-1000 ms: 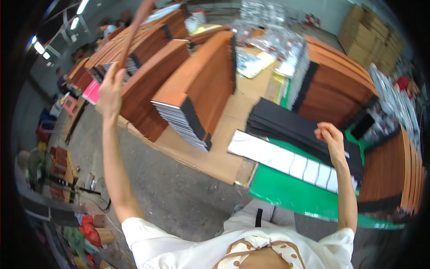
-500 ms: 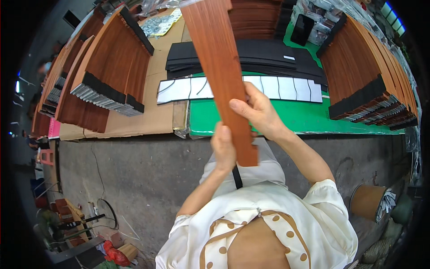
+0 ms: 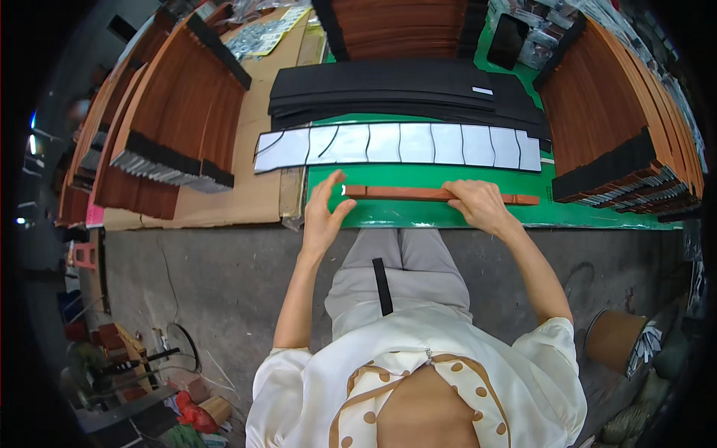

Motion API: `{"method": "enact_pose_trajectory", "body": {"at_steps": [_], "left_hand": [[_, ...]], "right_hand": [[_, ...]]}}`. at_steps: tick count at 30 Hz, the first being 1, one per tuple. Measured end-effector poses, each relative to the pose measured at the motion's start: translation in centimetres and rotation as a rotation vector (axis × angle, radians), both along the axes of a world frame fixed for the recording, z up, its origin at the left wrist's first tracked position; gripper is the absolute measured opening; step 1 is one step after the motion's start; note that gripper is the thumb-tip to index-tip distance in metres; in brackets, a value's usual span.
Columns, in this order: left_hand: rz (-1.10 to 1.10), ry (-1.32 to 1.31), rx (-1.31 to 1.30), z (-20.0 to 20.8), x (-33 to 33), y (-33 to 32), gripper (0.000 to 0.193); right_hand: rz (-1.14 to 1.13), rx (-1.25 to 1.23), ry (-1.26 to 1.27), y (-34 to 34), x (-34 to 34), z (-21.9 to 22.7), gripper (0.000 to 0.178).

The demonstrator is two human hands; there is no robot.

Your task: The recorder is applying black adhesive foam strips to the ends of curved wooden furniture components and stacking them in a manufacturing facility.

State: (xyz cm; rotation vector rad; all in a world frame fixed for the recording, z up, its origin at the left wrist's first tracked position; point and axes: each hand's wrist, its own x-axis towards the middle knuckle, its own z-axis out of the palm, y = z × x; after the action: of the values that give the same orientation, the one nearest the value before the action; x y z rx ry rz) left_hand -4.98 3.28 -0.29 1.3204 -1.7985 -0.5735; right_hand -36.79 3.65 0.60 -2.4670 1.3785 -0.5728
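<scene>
A reddish-brown wooden board (image 3: 403, 193) stands on its long narrow edge near the front of the green table top (image 3: 418, 216). My right hand (image 3: 480, 204) grips it right of its middle, fingers over the upper edge. My left hand (image 3: 323, 215) is just off the board's left end, thumb and fingers spread, holding nothing. Just beyond the board lies a long strip of white panels with black edging (image 3: 385, 143). Behind that strip is a stack of flat black sheets (image 3: 373, 86).
Stacks of similar boards with black-wrapped ends stand at left (image 3: 183, 97), right (image 3: 597, 104) and back (image 3: 403, 30). A dark phone-like slab (image 3: 508, 41) leans near bagged parts. Small metal hardware (image 3: 258, 43) lies at the back left. Brown cardboard (image 3: 258, 198) covers the table's left part.
The board, held up lengthwise between both hands before, has swung crosswise and come down onto the green table on its edge. My left hand has let go and moved left.
</scene>
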Motion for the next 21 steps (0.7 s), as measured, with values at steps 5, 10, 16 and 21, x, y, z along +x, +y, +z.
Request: {"method": "enact_pose_trajectory", "body": {"at_steps": [5, 10, 16, 21], "left_hand": [[-0.065, 0.067, 0.096, -1.0, -0.4, -2.1, 0.025], [-0.15, 0.018, 0.124, -0.9, 0.1, -2.7, 0.028], [-0.13, -0.018, 0.22, -0.4, 2.7, -6.3, 0.045], [-0.321, -0.639, 0.04, -1.1, 4.4, -10.2, 0.054]], "right_hand": [[-0.015, 0.082, 0.002, -1.1, 0.2, -1.0, 0.027], [-0.052, 0.224, -0.139, -2.3, -1.2, 0.1, 0.033], [-0.254, -0.038, 0.201, -6.1, -7.1, -0.4, 0.041], [-0.269, -0.015, 0.494, -6.4, -9.2, -1.9, 0.048]]}}
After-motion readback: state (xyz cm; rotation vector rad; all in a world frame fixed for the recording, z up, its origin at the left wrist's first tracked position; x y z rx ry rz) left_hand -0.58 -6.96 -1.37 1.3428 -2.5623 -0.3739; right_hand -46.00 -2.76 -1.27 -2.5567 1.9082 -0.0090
